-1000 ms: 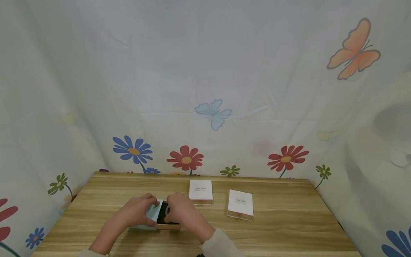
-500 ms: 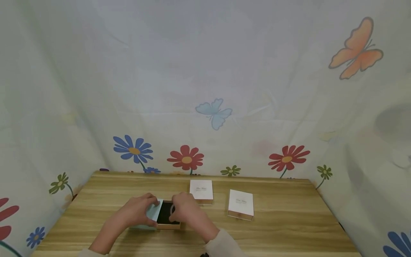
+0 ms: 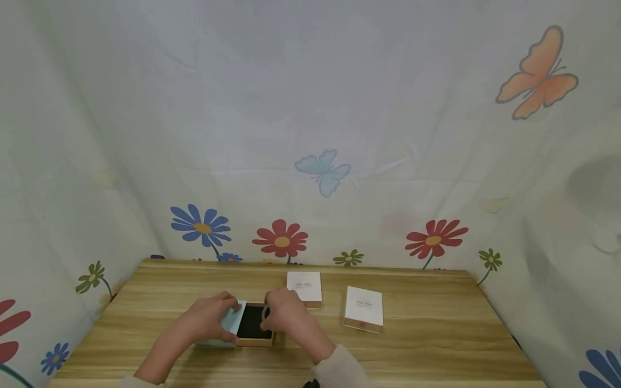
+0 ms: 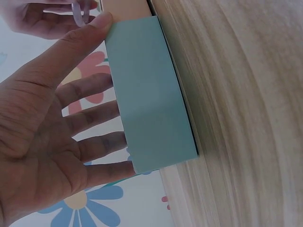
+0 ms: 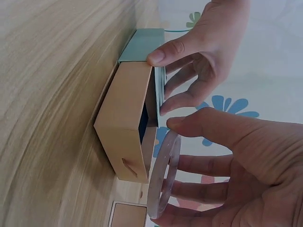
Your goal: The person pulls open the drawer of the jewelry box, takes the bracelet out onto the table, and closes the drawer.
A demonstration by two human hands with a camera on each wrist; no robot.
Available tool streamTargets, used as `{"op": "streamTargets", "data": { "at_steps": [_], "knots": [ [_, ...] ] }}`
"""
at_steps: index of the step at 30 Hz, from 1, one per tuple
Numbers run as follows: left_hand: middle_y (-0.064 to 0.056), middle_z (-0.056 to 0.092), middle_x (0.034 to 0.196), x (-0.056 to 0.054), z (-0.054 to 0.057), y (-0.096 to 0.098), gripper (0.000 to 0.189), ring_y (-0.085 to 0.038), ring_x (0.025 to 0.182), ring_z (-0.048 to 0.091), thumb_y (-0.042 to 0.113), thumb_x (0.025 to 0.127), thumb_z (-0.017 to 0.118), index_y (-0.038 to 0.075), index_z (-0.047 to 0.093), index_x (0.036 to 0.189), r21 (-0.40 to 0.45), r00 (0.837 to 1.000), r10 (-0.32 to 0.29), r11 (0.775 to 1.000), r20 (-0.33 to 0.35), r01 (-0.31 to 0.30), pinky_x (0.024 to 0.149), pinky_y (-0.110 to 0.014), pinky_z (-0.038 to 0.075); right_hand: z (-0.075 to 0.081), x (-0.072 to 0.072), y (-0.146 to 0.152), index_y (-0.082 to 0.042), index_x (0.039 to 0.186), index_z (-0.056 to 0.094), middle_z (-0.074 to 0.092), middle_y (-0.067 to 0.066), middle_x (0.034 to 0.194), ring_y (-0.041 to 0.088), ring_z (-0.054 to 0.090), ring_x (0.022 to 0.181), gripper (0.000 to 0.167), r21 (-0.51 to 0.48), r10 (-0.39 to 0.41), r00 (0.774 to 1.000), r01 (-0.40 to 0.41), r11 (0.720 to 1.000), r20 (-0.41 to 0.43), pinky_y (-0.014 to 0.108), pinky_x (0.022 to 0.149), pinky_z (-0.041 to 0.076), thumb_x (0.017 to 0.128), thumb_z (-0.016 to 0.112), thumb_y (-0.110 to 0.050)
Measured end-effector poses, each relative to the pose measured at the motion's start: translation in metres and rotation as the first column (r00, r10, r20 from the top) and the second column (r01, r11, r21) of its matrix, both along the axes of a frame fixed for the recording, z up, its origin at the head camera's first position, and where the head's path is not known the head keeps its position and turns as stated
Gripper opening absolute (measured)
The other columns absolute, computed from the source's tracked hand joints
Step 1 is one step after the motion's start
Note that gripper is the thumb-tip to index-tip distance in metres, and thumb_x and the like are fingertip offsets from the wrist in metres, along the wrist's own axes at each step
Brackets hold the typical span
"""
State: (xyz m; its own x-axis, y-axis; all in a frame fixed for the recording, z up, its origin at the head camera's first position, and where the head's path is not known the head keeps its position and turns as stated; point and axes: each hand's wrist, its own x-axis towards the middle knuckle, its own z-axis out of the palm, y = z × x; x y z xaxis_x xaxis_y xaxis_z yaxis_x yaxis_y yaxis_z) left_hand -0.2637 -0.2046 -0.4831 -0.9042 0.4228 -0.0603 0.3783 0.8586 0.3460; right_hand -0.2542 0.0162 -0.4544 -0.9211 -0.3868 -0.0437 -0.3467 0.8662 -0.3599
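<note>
A drawer-style gift box lies on the table, its light blue sleeve (image 4: 149,94) to the left and its tan drawer (image 5: 124,97) pulled partly out to the right. Black padding (image 3: 253,320) lines the drawer. My left hand (image 3: 206,319) grips the sleeve, thumb at the near side by the drawer and fingers spread along the sleeve's top. With thumb and fingertips, my right hand (image 3: 287,311) holds a pale translucent bangle (image 5: 158,172) on edge, just above the drawer's right end. In the left wrist view only part of the bangle shows.
Two white boxes with small printed lettering stand on the wood-grain table (image 3: 436,328): one white box (image 3: 303,284) behind my right hand, another white box (image 3: 364,305) farther right. A flower-and-butterfly cloth (image 3: 233,134) hangs behind the table and at its sides.
My right hand has shifted slightly right with the bangle, uncovering more of the black padding. The left hand and the box stay where they were.
</note>
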Motion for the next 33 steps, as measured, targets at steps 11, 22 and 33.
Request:
{"op": "streamTargets", "data": {
  "at_steps": [11, 22, 33],
  "knots": [
    [-0.002, 0.062, 0.126, 0.002, 0.003, 0.001, 0.066, -0.023, 0.094, 0.058, 0.046, 0.061, 0.096, 0.018, 0.07, 0.115, -0.001, 1.0, 0.021, 1.0, 0.01, -0.021, 0.085, -0.05, 0.052, -0.003, 0.001, 0.003, -0.006, 0.105, 0.074, 0.063, 0.0, 0.081, 0.014, 0.053, 0.066, 0.038, -0.022, -0.022, 0.999, 0.023, 0.999, 0.047, 0.025, 0.056, 0.047, 0.077, 0.09, -0.026],
    [-0.002, 0.062, 0.126, 0.0, 0.001, 0.001, 0.067, -0.023, 0.095, 0.059, 0.048, 0.061, 0.096, 0.019, 0.069, 0.115, -0.009, 1.0, 0.018, 1.0, 0.001, -0.018, 0.086, -0.05, 0.052, -0.004, 0.004, 0.009, -0.004, 0.106, 0.074, 0.064, 0.002, 0.083, 0.016, 0.053, 0.068, 0.041, -0.065, -0.042, 0.997, 0.046, 0.997, 0.071, 0.026, 0.058, 0.049, 0.075, 0.091, -0.024],
    [-0.002, 0.061, 0.127, 0.0, 0.001, 0.0, 0.068, -0.023, 0.096, 0.058, 0.048, 0.062, 0.096, 0.018, 0.069, 0.116, 0.002, 1.0, 0.015, 1.0, 0.012, -0.015, 0.086, -0.051, 0.052, -0.01, 0.009, 0.021, -0.013, 0.067, 0.062, 0.056, -0.003, 0.066, 0.011, 0.048, 0.062, 0.029, -0.015, 0.015, 1.0, -0.015, 1.0, -0.005, 0.026, 0.057, 0.042, 0.073, 0.089, -0.022]
  ]
}}
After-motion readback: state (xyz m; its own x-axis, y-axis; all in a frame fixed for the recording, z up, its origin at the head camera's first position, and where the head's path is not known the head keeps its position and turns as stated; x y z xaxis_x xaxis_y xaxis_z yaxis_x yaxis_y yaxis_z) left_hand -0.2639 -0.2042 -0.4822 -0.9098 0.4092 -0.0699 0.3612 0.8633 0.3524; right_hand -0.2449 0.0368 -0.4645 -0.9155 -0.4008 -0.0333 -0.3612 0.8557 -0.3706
